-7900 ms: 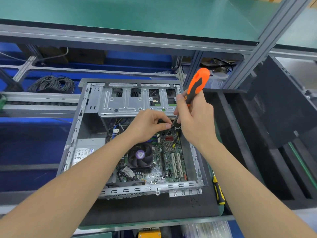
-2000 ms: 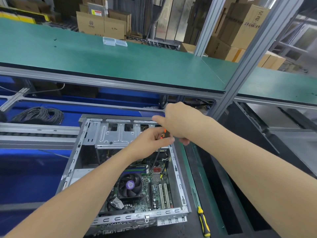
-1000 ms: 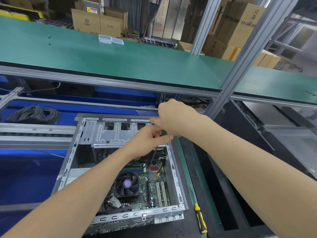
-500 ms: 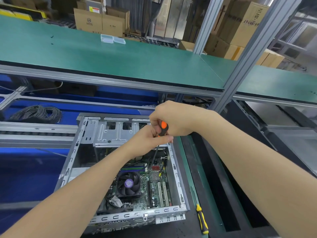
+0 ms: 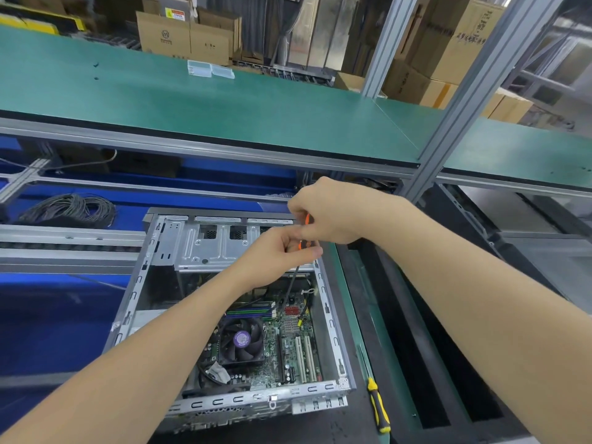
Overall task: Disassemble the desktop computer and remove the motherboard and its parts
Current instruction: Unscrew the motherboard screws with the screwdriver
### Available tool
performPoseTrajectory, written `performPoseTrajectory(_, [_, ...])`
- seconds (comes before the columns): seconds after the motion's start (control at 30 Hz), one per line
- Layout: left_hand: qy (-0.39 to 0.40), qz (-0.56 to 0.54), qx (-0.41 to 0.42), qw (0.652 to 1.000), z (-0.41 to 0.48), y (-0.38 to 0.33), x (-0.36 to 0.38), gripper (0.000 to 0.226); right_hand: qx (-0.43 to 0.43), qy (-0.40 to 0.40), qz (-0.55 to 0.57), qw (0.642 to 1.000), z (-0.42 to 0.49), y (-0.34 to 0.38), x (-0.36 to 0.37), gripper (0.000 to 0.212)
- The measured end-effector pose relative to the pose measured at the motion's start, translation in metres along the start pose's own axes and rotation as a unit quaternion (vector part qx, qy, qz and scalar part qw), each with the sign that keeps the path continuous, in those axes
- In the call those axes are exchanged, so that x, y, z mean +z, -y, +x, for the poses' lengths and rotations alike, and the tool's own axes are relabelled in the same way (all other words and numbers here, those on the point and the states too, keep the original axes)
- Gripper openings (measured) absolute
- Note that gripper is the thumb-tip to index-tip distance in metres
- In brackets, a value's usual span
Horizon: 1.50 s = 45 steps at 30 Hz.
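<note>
An open desktop case (image 5: 134,293) lies on the bench with its green motherboard (image 5: 288,344) inside, carrying a black CPU fan (image 5: 242,341) and white slots. My right hand (image 5: 323,213) grips the top of an orange-handled screwdriver (image 5: 303,244) above the case's far right corner. Just below it, my left hand (image 5: 275,254) pinches the lower part of the handle. The dark shaft (image 5: 290,285) runs down into the case toward the board; its tip is hard to make out. A metal drive cage (image 5: 211,248) spans the far end.
A yellow-and-black screwdriver (image 5: 378,406) lies on the green strip right of the case. Black foam trays (image 5: 448,363) fill the right side. A coil of cable (image 5: 69,208) sits far left. A green shelf (image 5: 224,100) overhangs, with an aluminium post (image 5: 464,97).
The view has shifted slightly. My right hand has turned on the screwdriver handle, so less orange shows than half a second ago. Both hands stay over the case's far right corner.
</note>
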<state>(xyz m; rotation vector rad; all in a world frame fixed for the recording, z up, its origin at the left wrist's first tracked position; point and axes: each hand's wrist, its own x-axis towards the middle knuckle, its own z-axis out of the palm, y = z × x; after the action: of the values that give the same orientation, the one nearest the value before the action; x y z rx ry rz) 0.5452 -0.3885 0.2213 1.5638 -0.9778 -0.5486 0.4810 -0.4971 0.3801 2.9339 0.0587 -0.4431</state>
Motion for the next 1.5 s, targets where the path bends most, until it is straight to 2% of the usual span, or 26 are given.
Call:
performPoseTrajectory(0.03, [0.001, -0.010, 0.003, 1.000, -0.001, -0.001, -0.001, 0.010, -0.030, 0.010, 0.004, 1.000, -0.003, -0.003, -0.003, 0.007])
performPoseTrajectory(0.1, [0.005, -0.012, 0.001, 1.000, -0.001, -0.001, -0.003, 0.025, -0.069, 0.024, 0.012, 0.997, -0.004, -0.005, -0.005, 0.022])
performPoseTrajectory(0.2, [0.016, 0.001, 0.008, 1.000, -0.001, -0.002, -0.002, 0.027, -0.077, 0.008, 0.008, 0.997, -0.003, 0.001, 0.003, 0.039])
performPoseTrajectory(0.3, [0.034, -0.003, 0.028, 0.999, -0.002, -0.003, 0.001, 0.032, -0.071, 0.004, 0.035, 0.997, 0.000, 0.002, 0.007, 0.030])
performPoseTrajectory(0.4, [0.031, -0.022, 0.015, 0.999, -0.001, -0.003, 0.004, 0.028, -0.065, 0.035, 0.029, 0.997, -0.004, -0.003, -0.001, 0.022])
performPoseTrajectory(0.47, [0.026, -0.030, 0.015, 0.999, 0.001, -0.002, 0.006, 0.026, -0.036, 0.029, 0.013, 0.999, -0.008, -0.004, -0.004, 0.016])
performPoseTrajectory(0.57, [0.019, -0.014, 0.022, 0.999, 0.003, 0.000, 0.008, 0.012, 0.100, -0.040, -0.007, 0.994, -0.006, 0.004, -0.001, 0.056])
performPoseTrajectory(0.6, [0.014, 0.000, 0.023, 1.000, 0.003, 0.001, 0.008, 0.014, 0.130, -0.041, -0.017, 0.991, -0.005, 0.009, 0.002, 0.060])
performPoseTrajectory(0.67, [0.015, 0.006, 0.029, 0.999, 0.003, 0.004, 0.008, 0.023, 0.116, -0.039, 0.007, 0.992, -0.001, 0.013, 0.009, 0.050])
performPoseTrajectory(0.8, [-0.004, -0.002, 0.009, 1.000, -0.002, 0.013, 0.001, 0.020, -0.009, -0.081, 0.071, 0.994, -0.004, 0.003, 0.012, 0.012])
performPoseTrajectory(0.83, [-0.001, 0.002, 0.002, 1.000, -0.004, 0.017, -0.001, 0.016, -0.031, -0.094, 0.093, 0.991, -0.006, 0.000, 0.014, 0.009])
performPoseTrajectory(0.93, [0.001, 0.035, -0.028, 0.999, -0.012, 0.030, -0.006, 0.014, -0.026, -0.140, 0.213, 0.967, -0.006, -0.006, 0.030, 0.027])
performPoseTrajectory(1.0, [0.005, 0.080, -0.040, 0.996, -0.018, 0.039, -0.009, 0.009, -0.006, -0.160, 0.351, 0.923, -0.002, -0.005, 0.048, 0.025])
performPoseTrajectory(1.07, [0.015, 0.118, -0.057, 0.991, -0.024, 0.049, -0.011, 0.006, 0.016, -0.169, 0.454, 0.875, 0.002, -0.001, 0.075, 0.008])
performPoseTrajectory(1.1, [0.017, 0.136, -0.070, 0.988, -0.028, 0.054, -0.011, 0.013, 0.030, -0.173, 0.460, 0.870, 0.004, 0.003, 0.089, 0.006])
performPoseTrajectory(1.17, [0.017, 0.154, -0.105, 0.982, -0.034, 0.064, -0.012, 0.024, 0.058, -0.179, 0.430, 0.883, 0.006, 0.011, 0.115, 0.024])
performPoseTrajectory(1.23, [0.016, 0.177, -0.137, 0.975, -0.040, 0.072, -0.013, 0.025, 0.071, -0.195, 0.445, 0.871, 0.005, 0.017, 0.130, 0.036])
performPoseTrajectory(1.3, [0.006, 0.215, -0.153, 0.965, -0.045, 0.079, -0.014, 0.025, 0.077, -0.220, 0.467, 0.853, 0.005, 0.017, 0.133, 0.039])
performPoseTrajectory(1.5, [0.002, 0.297, -0.170, 0.940, -0.056, 0.101, -0.009, 0.029, 0.092, -0.257, 0.453, 0.849, -0.003, 0.002, 0.121, 0.045])
